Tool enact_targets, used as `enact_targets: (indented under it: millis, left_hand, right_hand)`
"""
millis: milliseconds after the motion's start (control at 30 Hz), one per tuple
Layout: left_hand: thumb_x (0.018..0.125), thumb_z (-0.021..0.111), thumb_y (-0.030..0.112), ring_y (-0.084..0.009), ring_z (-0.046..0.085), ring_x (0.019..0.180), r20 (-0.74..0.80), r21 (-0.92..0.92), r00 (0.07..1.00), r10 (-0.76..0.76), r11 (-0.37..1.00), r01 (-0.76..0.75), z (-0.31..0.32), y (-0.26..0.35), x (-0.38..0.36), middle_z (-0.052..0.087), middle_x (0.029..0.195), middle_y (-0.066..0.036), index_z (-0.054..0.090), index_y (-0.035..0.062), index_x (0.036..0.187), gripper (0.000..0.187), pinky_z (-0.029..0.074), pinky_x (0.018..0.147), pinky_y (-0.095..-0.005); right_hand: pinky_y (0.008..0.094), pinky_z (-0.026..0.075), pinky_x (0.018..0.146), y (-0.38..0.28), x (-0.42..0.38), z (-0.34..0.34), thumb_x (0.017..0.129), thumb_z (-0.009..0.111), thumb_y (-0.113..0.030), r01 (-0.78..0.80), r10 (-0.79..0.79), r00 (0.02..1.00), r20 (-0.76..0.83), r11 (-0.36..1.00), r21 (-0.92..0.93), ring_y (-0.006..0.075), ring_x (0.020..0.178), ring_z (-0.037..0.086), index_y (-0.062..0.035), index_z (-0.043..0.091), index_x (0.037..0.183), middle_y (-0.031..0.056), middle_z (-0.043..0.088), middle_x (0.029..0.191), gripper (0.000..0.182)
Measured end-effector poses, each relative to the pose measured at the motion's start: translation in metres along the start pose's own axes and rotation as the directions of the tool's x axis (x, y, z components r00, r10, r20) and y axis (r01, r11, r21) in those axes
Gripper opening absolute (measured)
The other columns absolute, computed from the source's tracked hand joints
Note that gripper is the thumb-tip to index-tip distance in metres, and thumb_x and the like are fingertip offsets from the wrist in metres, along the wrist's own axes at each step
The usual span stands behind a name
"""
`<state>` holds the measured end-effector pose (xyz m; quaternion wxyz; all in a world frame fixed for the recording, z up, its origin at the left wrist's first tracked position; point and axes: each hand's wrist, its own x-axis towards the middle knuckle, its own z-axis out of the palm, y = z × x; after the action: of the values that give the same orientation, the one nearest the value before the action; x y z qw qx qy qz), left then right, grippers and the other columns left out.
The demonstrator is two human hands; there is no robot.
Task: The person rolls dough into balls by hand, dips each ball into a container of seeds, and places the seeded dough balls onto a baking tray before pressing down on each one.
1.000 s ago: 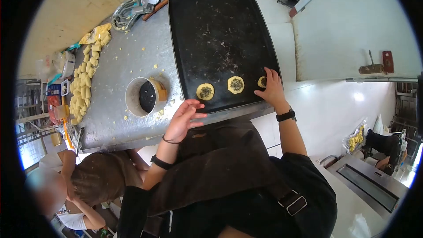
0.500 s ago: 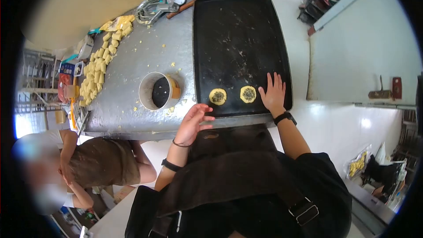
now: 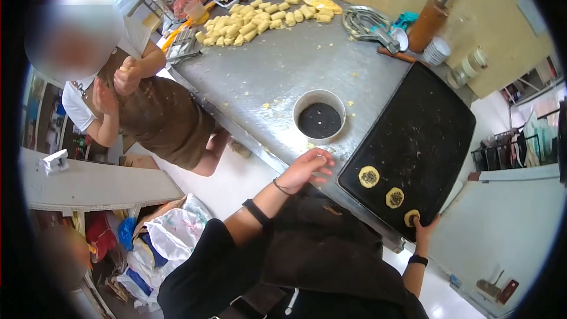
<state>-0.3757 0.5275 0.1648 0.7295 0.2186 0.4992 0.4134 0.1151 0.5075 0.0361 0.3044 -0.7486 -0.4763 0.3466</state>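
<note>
Reaches with the right hand over the near right corner of the black baking tray, touching the last of three dark-topped dough rounds lined along the tray's near edge. Holds the left hand empty and loosely curled over the desk's near edge. Shows a round tub just beyond it, cut dough pieces heaped at the far left corner, and a co-worker in a brown apron beside the left edge.
</note>
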Motion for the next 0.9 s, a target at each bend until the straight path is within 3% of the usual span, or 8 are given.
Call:
enact_targets:
  millis: [200, 400, 500, 633, 700, 767, 833, 900]
  left_hand:
    - [0.096, 0.049, 0.024, -0.013, 0.06, 0.094, -0.072, -0.025, 0.997, 0.021, 0.999, -0.023, -0.037, 0.014, -0.008, 0.059, 0.109, -0.002, 0.053, 0.014, 0.111, 0.018, 0.052, 0.077, -0.0302]
    - [0.094, 0.052, 0.024, -0.0123, 0.058, 0.093, -0.185, -0.065, 0.979, 0.086, 0.993, -0.099, -0.094, 0.039, -0.003, 0.06, 0.107, -0.002, 0.053, 0.0136, 0.11, 0.019, 0.05, 0.075, -0.0305]
    - [0.092, 0.053, 0.02, -0.0119, 0.059, 0.086, -0.251, -0.045, 0.952, 0.174, 0.981, -0.191, -0.135, 0.066, 0.01, 0.06, 0.102, -0.003, 0.052, 0.0105, 0.11, 0.02, 0.051, 0.071, -0.0274]
    - [0.088, 0.056, 0.017, -0.0149, 0.06, 0.086, -0.351, 0.132, 0.876, 0.331, 0.944, -0.304, -0.215, 0.119, 0.055, 0.06, 0.099, -0.004, 0.052, 0.0084, 0.107, 0.021, 0.052, 0.073, -0.0304]
    - [0.086, 0.059, 0.016, -0.0153, 0.059, 0.088, -0.417, 0.352, 0.798, 0.435, 0.887, -0.299, -0.261, 0.153, 0.092, 0.062, 0.097, -0.004, 0.054, 0.0081, 0.109, 0.026, 0.051, 0.076, -0.0311]
    - [0.08, 0.063, 0.016, -0.0217, 0.06, 0.09, -0.312, 0.806, 0.562, 0.766, 0.526, -0.271, -0.307, 0.18, 0.137, 0.063, 0.098, -0.01, 0.053, 0.0045, 0.114, 0.037, 0.05, 0.079, -0.0344]
    - [0.078, 0.063, 0.014, -0.0302, 0.056, 0.106, -0.16, 0.978, 0.468, 0.869, 0.205, -0.047, -0.336, 0.213, 0.176, 0.059, 0.113, -0.016, 0.051, 0.0044, 0.119, 0.043, 0.044, 0.092, -0.0392]
    - [0.08, 0.059, 0.014, -0.0305, 0.047, 0.119, 0.027, 0.999, 0.555, 0.831, -0.035, 0.004, -0.361, 0.249, 0.208, 0.05, 0.127, -0.016, 0.051, 0.0058, 0.123, 0.044, 0.039, 0.099, -0.0416]
  right_hand:
    - [0.0407, 0.022, 0.112, 0.007, -0.001, 0.002, 0.068, 0.079, -0.008, -0.078, 0.078, 0.997, -0.005, 0.996, -0.047, 0.0345, 0.133, 0.031, 0.0007, 0.012, 0.145, 0.0237, 0.027, 0.145, 0.103]
    - [0.0408, 0.023, 0.112, 0.014, 0.003, -0.001, 0.069, 0.077, -0.006, 0.062, -0.064, 0.998, -0.003, 0.98, -0.192, 0.0339, 0.132, 0.032, 0.0014, 0.015, 0.145, 0.0242, 0.028, 0.144, 0.098]
    - [0.0403, 0.028, 0.109, 0.0, -0.002, 0.003, 0.075, 0.072, -0.004, -0.04, 0.038, 0.997, 0.065, 0.999, 0.022, 0.0319, 0.129, 0.036, -0.0006, 0.015, 0.145, 0.0232, 0.031, 0.142, 0.091]
    - [0.0407, 0.033, 0.105, -0.019, -0.008, 0.0, 0.083, 0.065, -0.008, -0.181, 0.162, 0.965, -0.206, 0.981, -0.076, 0.0317, 0.126, 0.041, -0.0031, 0.019, 0.146, 0.0245, 0.034, 0.141, 0.078]
    - [0.0411, 0.033, 0.105, -0.021, -0.008, 0.002, 0.084, 0.064, -0.011, -0.164, 0.13, 0.922, -0.365, 0.984, -0.065, 0.0328, 0.125, 0.041, -0.0034, 0.023, 0.145, 0.0253, 0.035, 0.141, 0.073]
    - [0.0416, 0.032, 0.105, -0.028, -0.011, 0.005, 0.086, 0.062, -0.014, -0.166, 0.073, 0.876, -0.478, 0.974, -0.156, 0.0332, 0.124, 0.042, -0.0041, 0.029, 0.143, 0.0246, 0.037, 0.139, 0.067]
    - [0.0424, 0.032, 0.105, -0.047, -0.014, 0.018, 0.085, 0.062, -0.013, -0.092, -0.024, 0.888, -0.459, 0.969, -0.23, 0.0328, 0.124, 0.042, -0.0044, 0.032, 0.142, 0.024, 0.037, 0.139, 0.065]
    - [0.0424, 0.031, 0.104, -0.08, -0.02, 0.045, 0.084, 0.062, -0.011, -0.016, -0.077, 0.879, -0.471, 0.982, -0.189, 0.0307, 0.123, 0.042, -0.0062, 0.035, 0.141, 0.021, 0.039, 0.138, 0.063]
